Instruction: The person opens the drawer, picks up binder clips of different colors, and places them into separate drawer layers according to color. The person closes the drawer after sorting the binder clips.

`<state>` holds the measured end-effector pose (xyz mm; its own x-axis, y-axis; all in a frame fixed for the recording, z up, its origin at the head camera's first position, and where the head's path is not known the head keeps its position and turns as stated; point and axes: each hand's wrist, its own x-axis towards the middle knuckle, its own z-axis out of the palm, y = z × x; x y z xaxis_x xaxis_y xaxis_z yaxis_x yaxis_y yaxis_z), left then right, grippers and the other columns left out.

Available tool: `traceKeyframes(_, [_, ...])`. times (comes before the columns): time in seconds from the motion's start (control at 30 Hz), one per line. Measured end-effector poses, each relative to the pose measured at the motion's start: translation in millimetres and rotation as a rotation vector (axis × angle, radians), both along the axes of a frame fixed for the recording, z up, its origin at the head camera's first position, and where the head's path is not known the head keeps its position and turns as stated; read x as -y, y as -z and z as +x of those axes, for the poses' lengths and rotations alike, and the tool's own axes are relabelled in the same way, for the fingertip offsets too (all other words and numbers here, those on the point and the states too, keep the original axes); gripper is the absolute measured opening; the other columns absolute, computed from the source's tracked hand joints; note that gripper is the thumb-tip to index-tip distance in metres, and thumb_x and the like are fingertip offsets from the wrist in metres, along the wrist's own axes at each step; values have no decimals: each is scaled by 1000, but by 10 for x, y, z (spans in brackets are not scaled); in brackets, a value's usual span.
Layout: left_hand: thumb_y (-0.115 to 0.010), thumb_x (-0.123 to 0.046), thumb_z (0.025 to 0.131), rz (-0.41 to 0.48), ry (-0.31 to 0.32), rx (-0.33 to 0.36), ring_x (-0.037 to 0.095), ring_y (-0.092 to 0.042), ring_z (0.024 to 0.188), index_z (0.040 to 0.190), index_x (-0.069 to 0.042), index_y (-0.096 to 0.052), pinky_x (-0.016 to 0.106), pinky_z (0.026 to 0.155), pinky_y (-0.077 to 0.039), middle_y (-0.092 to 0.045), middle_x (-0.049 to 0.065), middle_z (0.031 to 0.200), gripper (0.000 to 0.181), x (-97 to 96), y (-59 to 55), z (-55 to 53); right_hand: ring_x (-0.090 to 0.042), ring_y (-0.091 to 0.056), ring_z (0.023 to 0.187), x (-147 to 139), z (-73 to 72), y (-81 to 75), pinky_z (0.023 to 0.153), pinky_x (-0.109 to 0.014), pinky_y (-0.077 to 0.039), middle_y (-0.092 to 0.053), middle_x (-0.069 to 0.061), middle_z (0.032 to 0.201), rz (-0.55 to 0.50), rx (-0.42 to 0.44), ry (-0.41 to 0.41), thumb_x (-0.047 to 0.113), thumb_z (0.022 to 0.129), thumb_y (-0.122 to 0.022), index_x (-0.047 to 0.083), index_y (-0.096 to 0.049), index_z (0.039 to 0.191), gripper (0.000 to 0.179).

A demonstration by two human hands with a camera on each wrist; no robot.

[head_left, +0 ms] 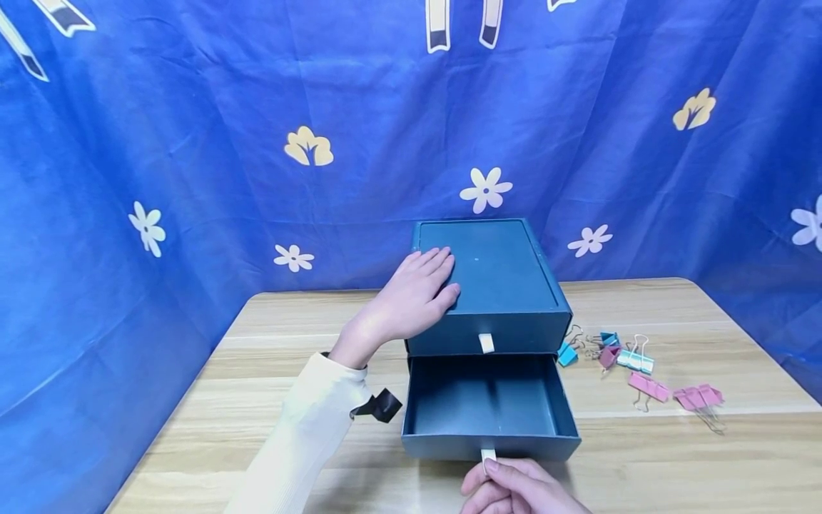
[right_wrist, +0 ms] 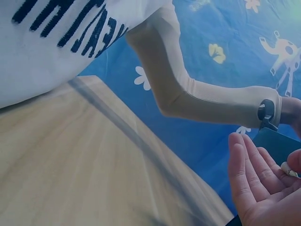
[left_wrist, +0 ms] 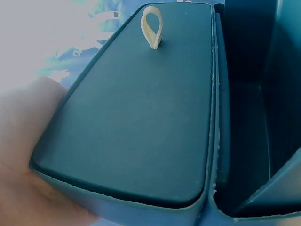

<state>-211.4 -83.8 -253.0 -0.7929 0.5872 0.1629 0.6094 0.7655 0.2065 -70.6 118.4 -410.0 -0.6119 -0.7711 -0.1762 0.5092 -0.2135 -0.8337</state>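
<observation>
A dark teal two-drawer box (head_left: 491, 268) stands on the table, its lower drawer (head_left: 481, 407) pulled out and its upper drawer (head_left: 449, 337) closed. My left hand (head_left: 414, 293) rests on the left part of the box top with fingers straight. In the left wrist view the closed drawer's front (left_wrist: 136, 108) shows a white loop tab (left_wrist: 151, 28). My right hand (head_left: 514, 489) pinches the lower drawer's white pull tab (head_left: 488, 455) between thumb and finger. From the right wrist view, the other fingers (right_wrist: 254, 174) of that hand extend outward.
Several binder clips lie right of the box, among them a pink clip (head_left: 698, 397), another pink clip (head_left: 648, 386) and a light blue clip (head_left: 636, 359). The wooden table (head_left: 270, 371) reaches back to a blue patterned curtain (head_left: 379, 143).
</observation>
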Motion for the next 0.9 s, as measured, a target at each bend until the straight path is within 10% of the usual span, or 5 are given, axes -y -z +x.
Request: traceKeyframes(0.9, [-34, -32, 103, 12, 5, 4, 29, -16, 148, 149, 1, -29, 44, 121, -6, -23, 15, 158, 57, 9, -2, -3, -1, -47, 64, -27, 119, 62, 59, -16, -38, -51, 7, 76, 97, -205, -1, 31, 101, -37, -28, -42, 108, 60])
